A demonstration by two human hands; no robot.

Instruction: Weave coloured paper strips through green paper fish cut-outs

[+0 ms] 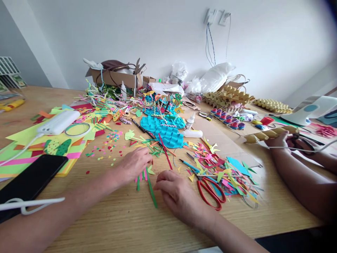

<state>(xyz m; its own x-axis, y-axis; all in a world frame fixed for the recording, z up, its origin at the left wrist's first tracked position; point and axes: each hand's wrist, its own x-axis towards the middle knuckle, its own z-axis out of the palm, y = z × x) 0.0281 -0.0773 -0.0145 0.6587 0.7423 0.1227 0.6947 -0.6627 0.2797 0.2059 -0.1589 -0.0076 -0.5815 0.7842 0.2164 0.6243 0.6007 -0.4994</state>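
Note:
My left hand (138, 162) is closed in a pinch above the wooden table, with a tiny bit of red at its fingertips, too small to name. Beneath it lie pink and green paper strips (144, 174). To its right my right hand (180, 195) has its fingers curled together; what they hold, if anything, is hidden. A long green paper strip (151, 189) lies beside its fingertips, and a red paper strip (165, 151) runs away from its knuckles. Red-handled scissors (212, 193) rest to the right of that hand. Beyond both hands stands a blue scalloped paper piece (170, 136).
Paper scraps (226, 172) are heaped on the right, near a white glue bottle (190, 121). On the left are coloured sheets (15, 153), a power bank (59, 122) and a black phone (34, 181). At right, another person's hands (279, 144) hold an egg-carton strip (271, 134) and scissors.

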